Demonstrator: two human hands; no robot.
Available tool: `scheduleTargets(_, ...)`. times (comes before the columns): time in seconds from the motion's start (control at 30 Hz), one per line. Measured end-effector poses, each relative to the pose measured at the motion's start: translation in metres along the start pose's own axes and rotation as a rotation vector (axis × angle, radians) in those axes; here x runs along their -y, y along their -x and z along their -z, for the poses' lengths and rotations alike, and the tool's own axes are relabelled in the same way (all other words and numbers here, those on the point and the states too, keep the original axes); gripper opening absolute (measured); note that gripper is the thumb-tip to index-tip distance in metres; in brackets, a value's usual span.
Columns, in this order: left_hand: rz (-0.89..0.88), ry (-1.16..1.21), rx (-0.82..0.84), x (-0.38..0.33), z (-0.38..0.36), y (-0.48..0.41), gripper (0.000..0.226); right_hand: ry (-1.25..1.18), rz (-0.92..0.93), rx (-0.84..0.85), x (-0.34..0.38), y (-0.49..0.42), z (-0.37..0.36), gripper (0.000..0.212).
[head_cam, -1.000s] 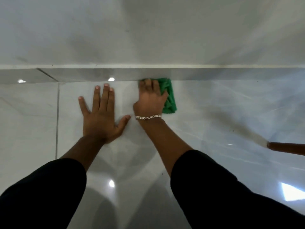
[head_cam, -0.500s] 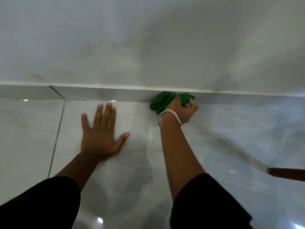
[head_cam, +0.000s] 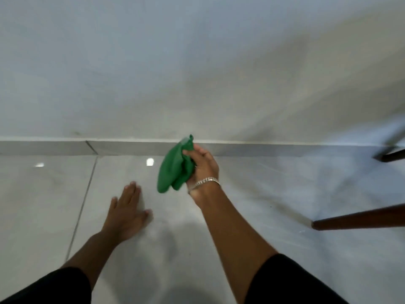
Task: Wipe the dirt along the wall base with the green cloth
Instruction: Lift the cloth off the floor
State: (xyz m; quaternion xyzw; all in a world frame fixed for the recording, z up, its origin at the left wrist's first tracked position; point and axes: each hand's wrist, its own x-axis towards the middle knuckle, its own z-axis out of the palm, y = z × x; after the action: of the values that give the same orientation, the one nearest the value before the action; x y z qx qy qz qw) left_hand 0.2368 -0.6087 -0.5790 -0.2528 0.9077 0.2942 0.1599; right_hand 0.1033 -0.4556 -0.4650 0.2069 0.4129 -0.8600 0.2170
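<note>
My right hand [head_cam: 202,164], with a silver bracelet at the wrist, grips the bunched green cloth [head_cam: 174,168] and holds it up off the floor, just in front of the wall base [head_cam: 131,148]. The cloth hangs down to the left of my palm. The wall base is a grey strip running across the view below the white wall. My left hand [head_cam: 126,212] lies flat on the glossy floor tile, fingers spread, to the lower left of the cloth.
Two dark wooden furniture legs stand at the right: one near the floor [head_cam: 359,218], another by the wall base [head_cam: 392,155]. A grout line [head_cam: 84,198] runs down the floor left of my left hand. The white wall [head_cam: 197,73] fills the upper half.
My right hand has lifted the cloth off the wall base and turned palm up, drawing it back. The view has pulled back and a second furniture leg has come into sight.
</note>
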Motion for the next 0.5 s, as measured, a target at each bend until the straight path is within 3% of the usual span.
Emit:
scheduleTargets(0.1, 0.256, 0.961, 0.151, -0.058, 0.062, 0.053, 0.042, 0.329, 0.076, -0.021, 0.04, 0.069, 0.002, 0.032)
scheduleTargets(0.17, 0.282, 1.233, 0.21, -0.116, 0.108, 0.092, 0.052, 0.527, 0.135, -0.036, 0.067, 0.118, -0.012, 0.033)
scheduleTargets(0.27, 0.267, 1.421, 0.337, -0.196, 0.164, 0.161, 0.067, 0.703, 0.179, -0.049, 0.11, 0.192, -0.042, 0.029)
scheduleTargets(0.37, 0.221, 1.41, 0.371, -0.272, 0.232, 0.24, 0.049, 0.902, 0.268, -0.076, 0.192, 0.284, -0.084, 0.035)
scheduleTargets(0.43, 0.177, 1.383, 0.357, -0.32, 0.277, 0.283, 0.05, 1.051, 0.352, -0.165, 0.256, 0.338, -0.106, 0.04)
scheduleTargets(0.5, 0.165, 1.393, 0.36, -0.368, 0.317, 0.322, 0.049, 1.073, 0.319, -0.282, 0.317, 0.387, -0.119, 0.047)
